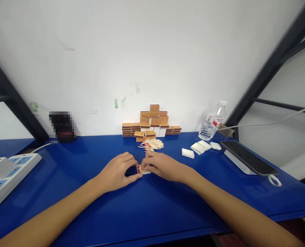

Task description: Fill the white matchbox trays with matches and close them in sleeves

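A small white matchbox tray [145, 172] with red-tipped matches [139, 168] lies flat on the blue table in front of me. My left hand [118, 171] holds the tray's left end between thumb and fingers. Bent over the tray from the right, my right hand [162, 165] has its fingers closed on the matches inside; its fingertips are partly hidden. Just beyond both hands is a loose heap of matches [153, 144], red heads mostly to the left. Behind the heap, orange-brown matchboxes [154, 120] are stacked against the wall.
To the right are white empty-looking trays [187, 153], a white earphone case [215, 146], a water bottle [212, 121] and a phone [248, 157] propped on a white block. A power strip [13, 171] lies at the left. Dark metal posts stand on both sides.
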A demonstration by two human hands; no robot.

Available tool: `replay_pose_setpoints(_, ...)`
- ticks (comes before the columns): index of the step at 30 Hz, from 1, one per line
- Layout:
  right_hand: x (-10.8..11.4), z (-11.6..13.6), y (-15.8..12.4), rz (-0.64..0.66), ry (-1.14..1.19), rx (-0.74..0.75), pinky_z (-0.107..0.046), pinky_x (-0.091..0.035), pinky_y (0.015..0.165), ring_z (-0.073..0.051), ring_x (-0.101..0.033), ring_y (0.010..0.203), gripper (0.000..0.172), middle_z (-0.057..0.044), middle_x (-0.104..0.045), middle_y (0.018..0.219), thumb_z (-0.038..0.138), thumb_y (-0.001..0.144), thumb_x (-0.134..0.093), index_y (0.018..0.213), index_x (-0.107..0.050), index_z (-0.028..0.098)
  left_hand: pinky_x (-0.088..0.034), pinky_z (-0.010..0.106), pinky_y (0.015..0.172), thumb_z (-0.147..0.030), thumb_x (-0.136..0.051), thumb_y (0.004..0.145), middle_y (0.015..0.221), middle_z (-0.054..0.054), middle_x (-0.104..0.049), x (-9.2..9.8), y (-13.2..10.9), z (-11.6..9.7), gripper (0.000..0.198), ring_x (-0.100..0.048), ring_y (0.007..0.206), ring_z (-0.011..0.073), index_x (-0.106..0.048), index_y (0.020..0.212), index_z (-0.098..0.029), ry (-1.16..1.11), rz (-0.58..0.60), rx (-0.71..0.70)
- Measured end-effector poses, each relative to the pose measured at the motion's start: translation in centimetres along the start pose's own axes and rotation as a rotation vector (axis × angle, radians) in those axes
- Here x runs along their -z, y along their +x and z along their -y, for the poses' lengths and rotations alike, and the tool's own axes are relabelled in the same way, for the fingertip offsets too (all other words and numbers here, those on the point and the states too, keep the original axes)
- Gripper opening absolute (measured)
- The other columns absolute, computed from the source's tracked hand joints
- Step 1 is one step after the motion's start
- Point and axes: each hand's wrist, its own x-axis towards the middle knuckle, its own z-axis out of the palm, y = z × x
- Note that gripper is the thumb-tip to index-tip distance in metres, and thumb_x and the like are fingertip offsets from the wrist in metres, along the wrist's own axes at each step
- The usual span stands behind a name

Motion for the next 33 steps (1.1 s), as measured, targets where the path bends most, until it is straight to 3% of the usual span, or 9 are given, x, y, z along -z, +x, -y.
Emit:
replay_pose_setpoints(5, 0.0, 0.0, -0.1, -0.035, -0.003, -0.038, -0.027, -0.044, 0.076, -0.015, -0.058, 0.084, 0.011, -0.004, -0.060, 0.101, 0.017, 0.098, -0.064, 0.104, -0.072, 0.019, -0.054, 0.039, 0.084, -0.043, -0.068, 0.095, 0.101, 0.007, -0.071, 0.0, 0.0, -0.1, 0.025, -0.064, 0.094, 0.0237, -0.068, 0.103, -0.019, 0.014, -0.002, -0.014)
replay_pose_setpoints(16, 0.0, -0.2, -0.1, -0.107, -0.028, -0.038, -0.026, -0.041, 0.073, -0.015, -0.057, 0.081, 0.009, -0.003, -0.062, 0.094, 0.018, 0.098, -0.063, 0.099, -0.071, 0.020, -0.054, 0.040, 0.083, -0.042, -0.069, 0.095, 0.100, 0.007, -0.072, 0.1, 0.0, -0.2, 0.025, -0.064, 0.094, 0.0241, -0.068, 0.103, -0.019, 0.024, -0.002, -0.004)
replay_pose_setpoints(23, 0.9, -3.5, 0.2, -0.320, -0.153, -0.275, -0.027, -0.038, 0.072, -0.015, -0.056, 0.080, 0.007, -0.002, -0.061, 0.089, 0.020, 0.097, -0.064, 0.092, -0.069, 0.018, -0.054, 0.040, 0.086, -0.041, -0.070, 0.094, 0.102, 0.007, -0.072, 0.0, 0.0, -0.1, 0.025, -0.064, 0.095, 0.0236, -0.068, 0.103, -0.019, 0.013, -0.008, 0.023)
replay_pose_setpoints(29, -0.1, -4.3, 1.2, -0.277, -0.155, -0.211, -0.028, -0.042, 0.077, -0.017, -0.058, 0.088, 0.005, -0.005, -0.061, 0.101, 0.023, 0.096, -0.066, 0.099, -0.068, 0.019, -0.054, 0.040, 0.085, -0.041, -0.070, 0.094, 0.102, 0.007, -0.072, 0.0, 0.0, 0.0, 0.024, -0.064, 0.095, 0.0239, -0.069, 0.103, -0.019, 0.019, -0.017, 0.016)
replay_pose_setpoints(33, -0.7, -4.1, 1.9, -0.262, -0.250, -0.268, -0.030, -0.043, 0.078, -0.019, -0.059, 0.090, 0.009, -0.007, -0.062, 0.105, 0.024, 0.098, -0.064, 0.103, -0.067, 0.017, -0.054, 0.040, 0.085, -0.042, -0.069, 0.095, 0.101, 0.007, -0.072, 0.0, 0.0, -0.1, 0.024, -0.064, 0.094, 0.0240, -0.069, 0.102, -0.019, 0.020, -0.012, 0.025)
